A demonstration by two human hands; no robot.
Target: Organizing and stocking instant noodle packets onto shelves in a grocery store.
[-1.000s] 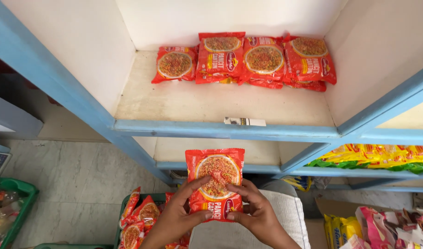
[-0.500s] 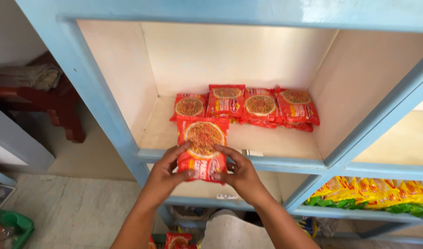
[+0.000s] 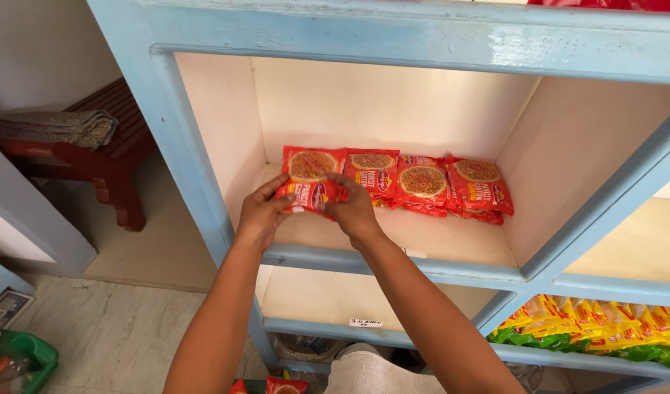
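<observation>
**Noodle packet at the left end of the shelf row**

Pale shelf compartment point(image 3: 452, 241) in a light-blue frame point(image 3: 182, 168); a red bench point(image 3: 94, 157) stands off to the left. I see both hands inside the compartment. Left hand point(image 3: 258, 214) and right hand point(image 3: 355, 208) each pinch one side of a red noodle packet point(image 3: 311, 177), fingers closed on its lower edge. The packet sits at the left end, just beside the row of red packets point(image 3: 430, 186) lying on the shelf.

Shop: stocked shelves point(image 3: 393, 266), packet rows point(image 3: 422, 182)
</observation>
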